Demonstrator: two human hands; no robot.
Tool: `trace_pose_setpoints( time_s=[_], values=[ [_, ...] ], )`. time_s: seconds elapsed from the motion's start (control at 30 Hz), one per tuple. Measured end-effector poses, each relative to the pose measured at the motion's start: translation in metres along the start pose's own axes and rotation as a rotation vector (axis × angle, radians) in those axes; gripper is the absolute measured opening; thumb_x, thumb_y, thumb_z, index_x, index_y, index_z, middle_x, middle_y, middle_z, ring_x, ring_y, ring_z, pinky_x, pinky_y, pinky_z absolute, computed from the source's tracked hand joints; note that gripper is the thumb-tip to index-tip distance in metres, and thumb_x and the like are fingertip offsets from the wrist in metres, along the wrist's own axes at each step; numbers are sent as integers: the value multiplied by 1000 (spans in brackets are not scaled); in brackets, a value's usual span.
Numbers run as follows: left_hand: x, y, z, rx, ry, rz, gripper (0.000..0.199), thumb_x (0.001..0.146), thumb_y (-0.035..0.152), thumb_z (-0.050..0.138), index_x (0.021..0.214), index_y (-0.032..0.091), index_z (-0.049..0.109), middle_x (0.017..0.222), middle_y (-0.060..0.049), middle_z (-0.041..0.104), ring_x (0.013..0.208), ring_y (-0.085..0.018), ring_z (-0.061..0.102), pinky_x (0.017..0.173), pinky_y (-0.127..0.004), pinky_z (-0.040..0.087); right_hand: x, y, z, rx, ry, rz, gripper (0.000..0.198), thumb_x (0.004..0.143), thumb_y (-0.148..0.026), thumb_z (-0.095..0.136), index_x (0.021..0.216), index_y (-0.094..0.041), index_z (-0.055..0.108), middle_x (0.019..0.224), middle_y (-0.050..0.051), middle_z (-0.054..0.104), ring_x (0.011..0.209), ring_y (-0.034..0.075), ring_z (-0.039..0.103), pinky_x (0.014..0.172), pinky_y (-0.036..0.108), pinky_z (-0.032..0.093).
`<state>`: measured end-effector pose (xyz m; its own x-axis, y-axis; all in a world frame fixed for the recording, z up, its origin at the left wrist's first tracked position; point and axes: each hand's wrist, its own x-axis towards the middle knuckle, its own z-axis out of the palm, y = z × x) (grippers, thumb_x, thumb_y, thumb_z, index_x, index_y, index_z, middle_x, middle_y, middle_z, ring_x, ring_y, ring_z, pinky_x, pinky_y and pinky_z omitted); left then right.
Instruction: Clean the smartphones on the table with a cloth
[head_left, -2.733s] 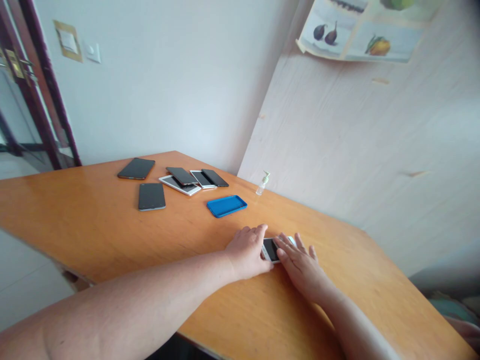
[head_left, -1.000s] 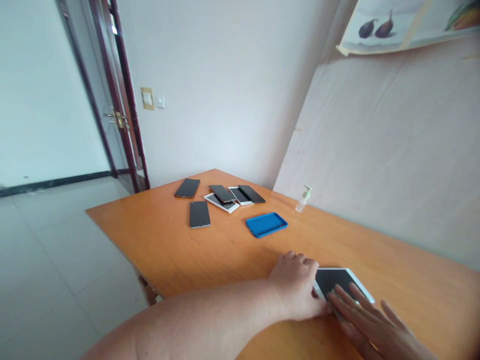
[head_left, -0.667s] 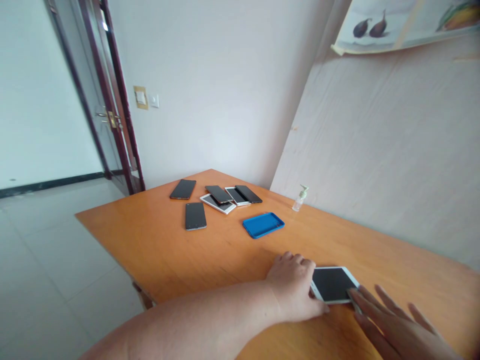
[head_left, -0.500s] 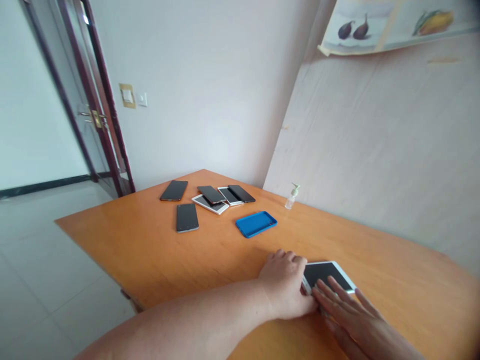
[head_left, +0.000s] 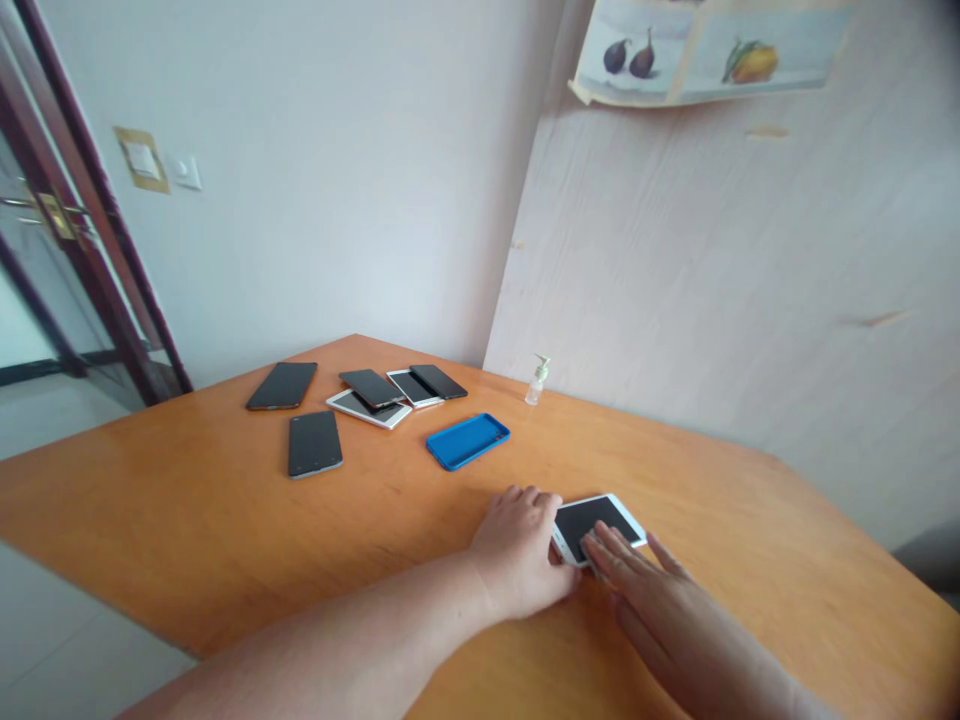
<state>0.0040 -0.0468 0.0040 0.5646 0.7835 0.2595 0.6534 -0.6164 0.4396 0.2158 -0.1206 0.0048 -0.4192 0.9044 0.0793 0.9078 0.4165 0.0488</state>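
Here the right hand [head_left: 664, 600] hides part of the white phone [head_left: 596, 515], the left hand [head_left: 517, 555] partly masks one end, and the poster [head_left: 690, 55] above that phone gets cropped!

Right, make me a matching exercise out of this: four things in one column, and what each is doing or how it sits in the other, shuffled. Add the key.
Things:
1. Left hand
2. Blue case
3. Right hand
4. Pump bottle

Places and states:
A. Stretched over part of the dark screen
B. Standing upright on the table
C. Gripping the left end of the nearest white phone
D. Lying with its hollow side up

Right pairs: 1-C, 2-D, 3-A, 4-B
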Motion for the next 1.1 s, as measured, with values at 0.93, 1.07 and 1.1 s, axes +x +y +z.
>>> trace_pose_setpoints(
  time_s=[0.93,1.07,1.1],
  values=[
    [-2,-11,10,-94,15,-22,48,68,50,68,105,22,57,104,-7,63,98,-28,54,86,-41,44,20,33,44,46,206,115,42,94,-36,47,125,-18,68,132,13,60,119,32,60,97,46,54],
    [0,-15,14,-92,-15,-31,51,69,50,67,110,22,56,108,-8,62,101,-29,54,90,-42,44,21,28,52,92,202,80,44,95,-42,49,129,-21,66,137,11,57,123,32,57,100,42,53],
    [1,-16,15,-93,-25,-38,52,69,48,67,112,22,56,109,-8,62,102,-29,53,91,-43,44,23,20,50,129,183,23,44,95,-44,50,132,-25,63,140,7,55,125,29,55,103,38,51]
  ],
)
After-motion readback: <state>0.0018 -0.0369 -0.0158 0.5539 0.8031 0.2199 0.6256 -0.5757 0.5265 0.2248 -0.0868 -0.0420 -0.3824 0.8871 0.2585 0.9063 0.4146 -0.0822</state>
